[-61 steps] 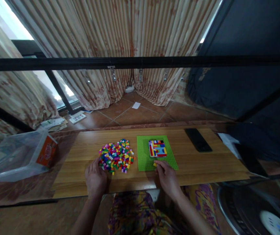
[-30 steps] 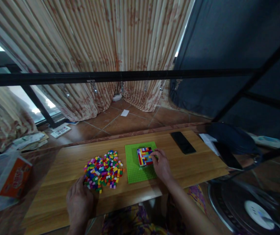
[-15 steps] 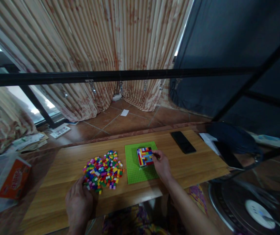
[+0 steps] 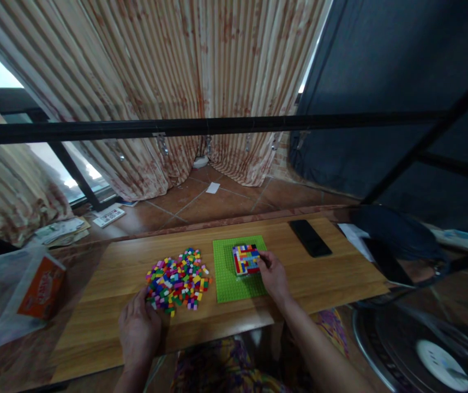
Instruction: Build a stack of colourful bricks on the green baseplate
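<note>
A square block of stacked colored toy bricks (image 4: 247, 260) stands on a green studded baseplate (image 4: 226, 288). My right hand (image 4: 274, 277) is at the block's right edge, thumb and forefinger pinched together; whatever is between the fingertips is too small to make out. To the left of the baseplate, a pile of loose multicolored toy bricks (image 4: 179, 281) lies spread over the wooden table (image 4: 107, 289). My left hand (image 4: 139, 323) rests on the table with its fingers stretched out, its fingertips touching the pile's left edge.
A black phone (image 4: 310, 238) lies on the table's right part. Past the left end stands a clear plastic bin (image 4: 9, 305) with an orange box (image 4: 42, 286). A dark metal bar (image 4: 217, 125) runs across beyond the table. At lower right is a round dark object (image 4: 414, 344).
The view has shifted slightly, so everything on the table sits a little farther right. Both hands stay at nearly the same places, right at the block, left at the pile.
</note>
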The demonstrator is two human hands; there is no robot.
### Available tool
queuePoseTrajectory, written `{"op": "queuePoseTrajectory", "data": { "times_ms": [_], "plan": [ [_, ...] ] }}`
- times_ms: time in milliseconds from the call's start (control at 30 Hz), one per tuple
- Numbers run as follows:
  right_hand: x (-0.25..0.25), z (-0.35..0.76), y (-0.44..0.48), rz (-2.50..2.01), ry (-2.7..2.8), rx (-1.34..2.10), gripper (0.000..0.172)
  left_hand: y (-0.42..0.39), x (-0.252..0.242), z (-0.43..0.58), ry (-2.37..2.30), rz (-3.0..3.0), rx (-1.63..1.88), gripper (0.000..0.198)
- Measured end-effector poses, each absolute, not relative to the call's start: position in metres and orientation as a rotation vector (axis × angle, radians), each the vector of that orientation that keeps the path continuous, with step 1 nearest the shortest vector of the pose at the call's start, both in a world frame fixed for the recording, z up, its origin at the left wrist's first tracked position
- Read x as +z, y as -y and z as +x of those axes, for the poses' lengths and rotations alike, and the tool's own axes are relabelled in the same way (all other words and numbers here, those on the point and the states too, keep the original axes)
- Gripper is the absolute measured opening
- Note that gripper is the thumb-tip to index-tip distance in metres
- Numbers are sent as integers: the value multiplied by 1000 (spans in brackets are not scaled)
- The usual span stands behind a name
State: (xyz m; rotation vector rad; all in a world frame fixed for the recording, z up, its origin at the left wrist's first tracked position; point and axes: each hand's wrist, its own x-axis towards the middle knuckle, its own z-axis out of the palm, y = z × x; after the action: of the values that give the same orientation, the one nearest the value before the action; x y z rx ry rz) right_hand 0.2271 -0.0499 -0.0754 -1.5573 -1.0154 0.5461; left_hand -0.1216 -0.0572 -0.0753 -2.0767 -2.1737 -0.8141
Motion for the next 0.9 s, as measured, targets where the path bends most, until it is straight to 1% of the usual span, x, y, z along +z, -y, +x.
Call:
{"op": "queuePoseTrajectory", "data": {
  "times_ms": [233, 500, 900],
  "plan": [
    [-80, 236, 54, -1494, 789, 672, 45, 57, -76, -120, 2185, -2065, -802, 39],
    [-80, 228, 41, -1626, 965, 567, 38, 57, -78, -120, 2208, -2064, -811, 40],
    [-80, 227, 46, -1654, 1089, 496, 45, 60, -76, -115, 2226, -2037, -908, 37]
  ]
}}
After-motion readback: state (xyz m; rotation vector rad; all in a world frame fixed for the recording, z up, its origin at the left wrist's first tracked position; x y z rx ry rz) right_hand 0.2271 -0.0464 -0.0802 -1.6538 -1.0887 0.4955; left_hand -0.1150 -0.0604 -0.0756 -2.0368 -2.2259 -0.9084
